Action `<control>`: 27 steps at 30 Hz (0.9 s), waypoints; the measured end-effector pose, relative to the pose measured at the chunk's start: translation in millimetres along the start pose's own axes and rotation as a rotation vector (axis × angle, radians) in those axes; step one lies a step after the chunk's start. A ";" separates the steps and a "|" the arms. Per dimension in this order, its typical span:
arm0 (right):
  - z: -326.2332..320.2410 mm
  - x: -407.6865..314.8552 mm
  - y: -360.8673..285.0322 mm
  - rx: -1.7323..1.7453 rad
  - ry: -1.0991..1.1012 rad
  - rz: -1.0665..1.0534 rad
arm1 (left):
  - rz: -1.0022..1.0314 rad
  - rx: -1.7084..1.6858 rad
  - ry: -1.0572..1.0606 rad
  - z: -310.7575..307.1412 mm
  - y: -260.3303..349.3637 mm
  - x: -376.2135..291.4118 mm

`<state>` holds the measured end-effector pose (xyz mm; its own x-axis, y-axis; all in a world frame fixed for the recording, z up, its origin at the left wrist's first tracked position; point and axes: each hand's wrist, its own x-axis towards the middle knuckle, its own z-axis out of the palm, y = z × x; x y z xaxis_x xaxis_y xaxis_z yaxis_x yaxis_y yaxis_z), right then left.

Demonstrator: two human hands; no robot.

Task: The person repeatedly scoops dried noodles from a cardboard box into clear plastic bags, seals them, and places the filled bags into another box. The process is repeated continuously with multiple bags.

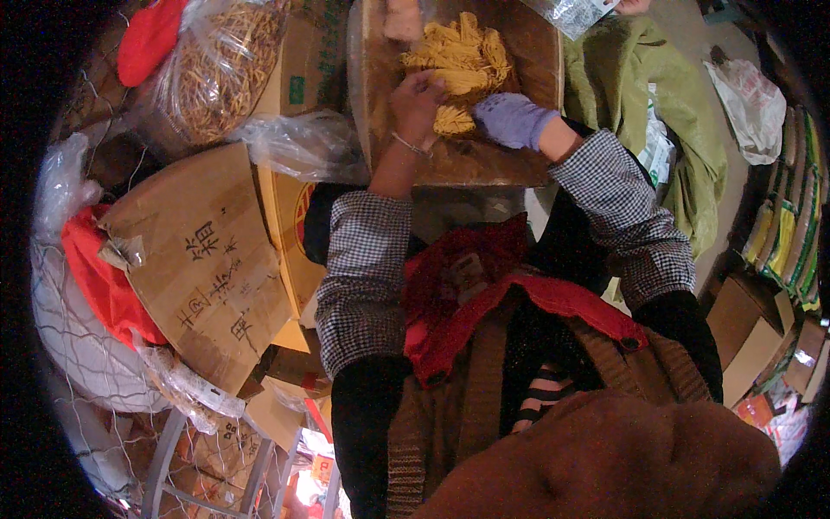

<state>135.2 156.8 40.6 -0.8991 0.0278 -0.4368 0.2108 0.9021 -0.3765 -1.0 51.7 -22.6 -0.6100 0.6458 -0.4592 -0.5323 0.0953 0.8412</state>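
A cardboard box (476, 174) lined with brownish plastic stands open in front of me, with a pile of yellow dried strips in small bundles (463, 58) inside. Over the left side of the pile is my bare left hand (418, 100), fingers bent at the bundles; whether it grips one cannot be told. My right hand (515, 121), in a pale lavender knit glove, lies at the pile's right side, beside a small separate bundle (454, 120). Its fingertips are blurred against the dark lining. Another person's hand (403, 19) reaches in at the box's far left corner.
A clear bag of brown dried strips (224, 71) leans at the upper left. A cardboard flap with handwriting (214, 259) juts up at left. An olive woven sack (697, 156) lies right of the box. Another person's fingers (632, 6) are near a clear bag (577, 16) at the top.
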 end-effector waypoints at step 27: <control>3.8 2.7 3.5 -0.008 0.025 -0.028 | 0.092 0.165 -0.095 5.1 -1.8 -16.0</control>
<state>134.9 158.3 35.0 -0.9138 0.0126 -0.4059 0.1821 0.9061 -0.3819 12.7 45.1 -15.3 -0.5890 0.7254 -0.3560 -0.3689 0.1506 0.9172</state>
